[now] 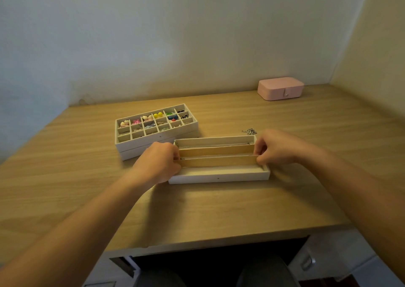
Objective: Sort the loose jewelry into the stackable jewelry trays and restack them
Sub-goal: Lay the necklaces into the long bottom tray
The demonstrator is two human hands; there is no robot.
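Chain (219, 155) pinched at both ends by L hand (160, 161) & R hand (278, 147), stretched along tray (219, 176) mid slot, necklace (249, 131) left behind tray

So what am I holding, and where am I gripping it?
Apparently a thin chain, stretched along the long tray's middle channel: left hand fingers pinch its left end, right hand fingers its right end. Too fine to be certain.

A closed pink rounded case (280, 88) with a snap tab is set far right on the light wooden desk (197, 210), near the wall (175, 34).
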